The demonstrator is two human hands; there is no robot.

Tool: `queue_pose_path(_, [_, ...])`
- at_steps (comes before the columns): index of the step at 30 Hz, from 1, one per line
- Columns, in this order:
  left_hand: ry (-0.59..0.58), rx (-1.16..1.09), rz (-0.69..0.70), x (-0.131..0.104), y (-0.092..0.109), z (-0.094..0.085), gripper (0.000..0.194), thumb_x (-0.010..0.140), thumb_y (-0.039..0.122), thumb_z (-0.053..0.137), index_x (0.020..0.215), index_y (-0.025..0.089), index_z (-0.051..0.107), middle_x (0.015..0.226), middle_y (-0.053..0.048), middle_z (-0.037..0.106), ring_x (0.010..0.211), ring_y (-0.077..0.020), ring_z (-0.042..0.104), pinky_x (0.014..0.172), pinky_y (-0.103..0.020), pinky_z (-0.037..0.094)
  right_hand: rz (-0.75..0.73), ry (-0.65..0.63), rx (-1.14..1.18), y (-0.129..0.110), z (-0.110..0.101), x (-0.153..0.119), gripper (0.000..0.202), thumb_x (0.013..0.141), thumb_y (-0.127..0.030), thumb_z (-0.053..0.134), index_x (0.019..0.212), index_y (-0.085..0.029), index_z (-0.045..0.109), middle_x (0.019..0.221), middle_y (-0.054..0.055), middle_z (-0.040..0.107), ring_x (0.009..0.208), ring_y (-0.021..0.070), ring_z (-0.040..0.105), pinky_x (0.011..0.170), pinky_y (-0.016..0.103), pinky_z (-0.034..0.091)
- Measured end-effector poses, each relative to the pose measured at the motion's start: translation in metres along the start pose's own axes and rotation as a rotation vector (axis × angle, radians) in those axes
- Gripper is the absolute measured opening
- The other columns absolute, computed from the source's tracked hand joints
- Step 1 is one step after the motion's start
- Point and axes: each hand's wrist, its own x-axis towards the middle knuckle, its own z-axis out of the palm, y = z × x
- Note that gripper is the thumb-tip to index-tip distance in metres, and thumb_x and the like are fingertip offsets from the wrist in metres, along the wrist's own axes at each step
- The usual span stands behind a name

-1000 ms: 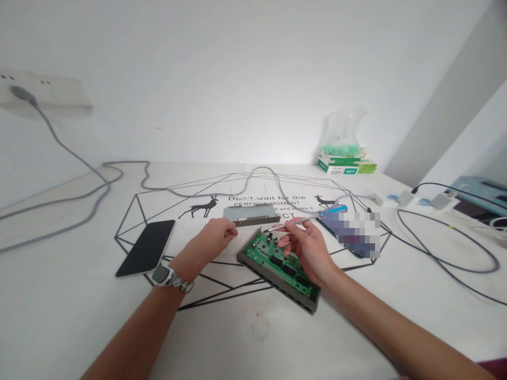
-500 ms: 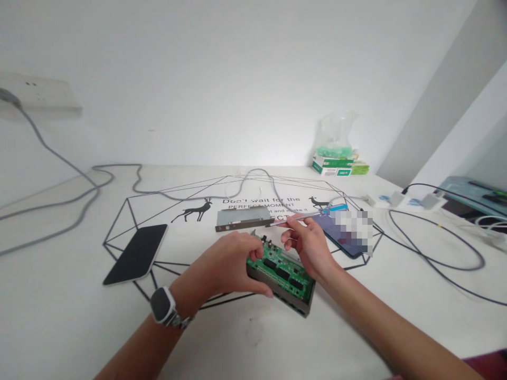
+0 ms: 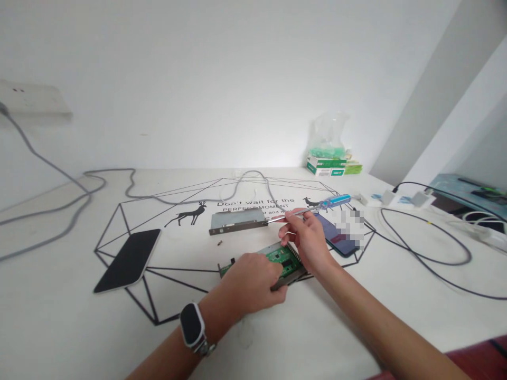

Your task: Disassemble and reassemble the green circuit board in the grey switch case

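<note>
My left hand is closed on an open metal case with a green circuit board, its fingers over the board and its thumb at the near side. Part of the board is hidden under this hand. In my right hand is a screwdriver with a clear blue handle, gripped by its shaft. The handle points right, and the shaft slants toward the right end of a flat metal cover with a dark front strip. A tiny dark piece, perhaps a screw, lies between cover and case.
A dark-screened tablet or phone lies at left; another phone lies beyond my right hand. Grey cable runs along the back. Green-white boxes with a plastic bag stand by the wall. Chargers and black cable occupy the right.
The case has turned and shifted left, its left end now showing beyond my left hand. My left hand has moved lower and right over the board. The tiny dark piece now shows.
</note>
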Motion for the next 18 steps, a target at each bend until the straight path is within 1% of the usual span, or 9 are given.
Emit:
queue_pose_path(2, [0.039,-0.002,-0.06,0.01,0.013,0.006,0.019,0.084,0.031,0.058,0.071,0.019,0.066,0.063,-0.01,0.066,0.06,-0.0257,0.063,0.056,-0.035,0.041,-0.014,-0.011,-0.008,0.0,0.0,0.001,0.04,0.073,-0.04,0.081,0.088,-0.022,0.048,0.078,0.0,0.072,0.049,0.0116,0.062,0.04,0.021,0.048])
queue_pose_path(4, [0.046,-0.02,-0.094,0.019,0.023,0.011,0.018,0.086,0.025,0.054,0.079,0.018,0.069,0.07,-0.013,0.069,0.065,-0.0273,0.065,0.058,-0.037,0.043,-0.023,-0.018,-0.016,0.0,0.0,0.001,0.041,0.073,-0.041,0.081,0.089,-0.022,0.049,0.077,0.0,0.072,0.049,0.0121,0.062,0.04,0.021,0.048])
queue_pose_path(6, [0.052,-0.057,-0.134,0.026,0.029,0.011,0.021,0.089,0.027,0.052,0.079,0.017,0.068,0.073,-0.015,0.069,0.066,-0.0276,0.065,0.058,-0.037,0.042,-0.033,-0.016,-0.024,-0.001,-0.001,0.001,0.04,0.073,-0.041,0.08,0.088,-0.022,0.048,0.075,0.0,0.071,0.049,0.0126,0.062,0.041,0.022,0.049])
queue_pose_path(8, [0.078,-0.093,-0.161,0.031,0.026,0.007,0.026,0.092,0.032,0.051,0.076,0.017,0.065,0.069,-0.013,0.067,0.065,-0.0263,0.064,0.058,-0.036,0.041,-0.056,-0.003,-0.025,-0.003,-0.003,0.003,0.04,0.074,-0.04,0.08,0.088,-0.023,0.047,0.074,-0.001,0.07,0.049,0.0127,0.062,0.041,0.022,0.049])
queue_pose_path(11, [0.148,-0.096,-0.2,0.034,0.003,-0.002,0.03,0.095,0.034,0.047,0.075,0.018,0.061,0.064,-0.009,0.062,0.061,-0.0224,0.06,0.059,-0.034,0.04,-0.124,0.029,0.008,-0.006,-0.006,0.005,0.037,0.077,-0.036,0.075,0.09,-0.025,0.042,0.075,-0.003,0.07,0.05,0.013,0.062,0.042,0.023,0.049])
queue_pose_path(13, [0.205,-0.109,-0.192,0.037,-0.02,-0.006,0.028,0.098,0.031,0.042,0.081,0.017,0.06,0.071,-0.008,0.063,0.065,-0.0209,0.059,0.063,-0.033,0.042,-0.172,0.046,0.036,-0.007,-0.007,0.005,0.035,0.079,-0.034,0.071,0.093,-0.027,0.04,0.076,-0.005,0.068,0.05,0.0131,0.061,0.042,0.024,0.05])
queue_pose_path(14, [0.231,-0.13,-0.165,0.038,-0.031,-0.006,0.024,0.098,0.029,0.043,0.086,0.017,0.06,0.078,-0.008,0.064,0.072,-0.0214,0.06,0.067,-0.033,0.044,-0.19,0.051,0.045,-0.007,-0.007,0.005,0.034,0.08,-0.033,0.069,0.095,-0.028,0.039,0.075,-0.006,0.067,0.05,0.0131,0.061,0.042,0.024,0.049])
queue_pose_path(16, [0.252,-0.158,-0.052,0.044,-0.049,-0.003,0.015,0.094,0.025,0.049,0.093,0.016,0.061,0.096,-0.011,0.066,0.092,-0.0242,0.061,0.081,-0.034,0.046,-0.204,0.043,0.043,-0.005,-0.006,0.004,0.034,0.081,-0.033,0.068,0.097,-0.028,0.038,0.074,-0.008,0.065,0.05,0.013,0.06,0.042,0.024,0.049])
queue_pose_path(18, [0.25,-0.194,0.027,0.05,-0.058,0.004,0.017,0.094,0.026,0.052,0.102,0.016,0.063,0.107,-0.011,0.065,0.103,-0.0254,0.059,0.09,-0.036,0.046,-0.193,0.02,0.025,-0.003,-0.004,0.003,0.034,0.081,-0.034,0.068,0.097,-0.028,0.038,0.073,-0.008,0.063,0.05,0.0125,0.06,0.042,0.023,0.049])
